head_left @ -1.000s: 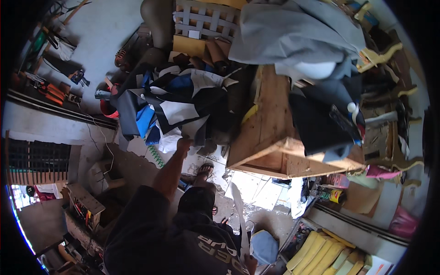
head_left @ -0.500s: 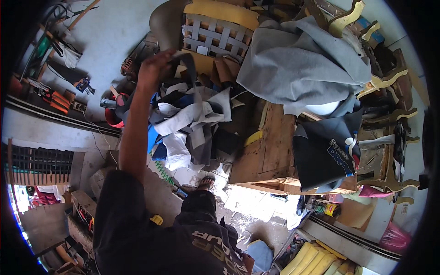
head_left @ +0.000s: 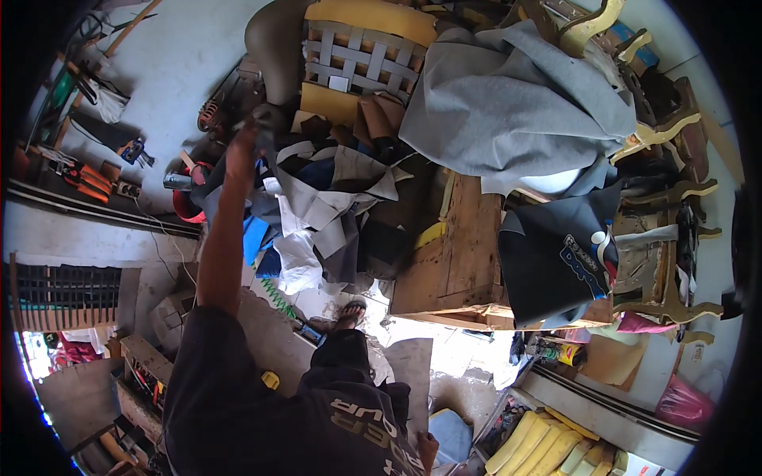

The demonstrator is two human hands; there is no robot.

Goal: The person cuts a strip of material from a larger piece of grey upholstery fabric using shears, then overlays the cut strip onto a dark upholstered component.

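Observation:
My left hand (head_left: 248, 136) reaches out over a heap of fabric scraps (head_left: 317, 208). It is closed on a grey fabric strip (head_left: 271, 151), whose lower end hangs among the scraps; motion blurs the fingers somewhat. White, grey, black and blue pieces make up the heap. Low in the picture, beside my body, my right hand (head_left: 428, 449) is partly covered by my shirt. A flat grey piece of fabric (head_left: 411, 371) stands up from it, and its fingers appear closed on the lower edge.
A large grey cloth (head_left: 516, 103) covers part of a wooden bench (head_left: 460, 262), with a black printed fabric piece (head_left: 556, 254) over its side. Behind the heap stands a webbed chair frame (head_left: 365, 55). Yellow foam strips (head_left: 532, 448) lie at lower right, near a blue stool (head_left: 451, 436).
My left hand has moved left and a little nearer, drawing the grey strip with it. The flat grey piece has come into view above my right hand.

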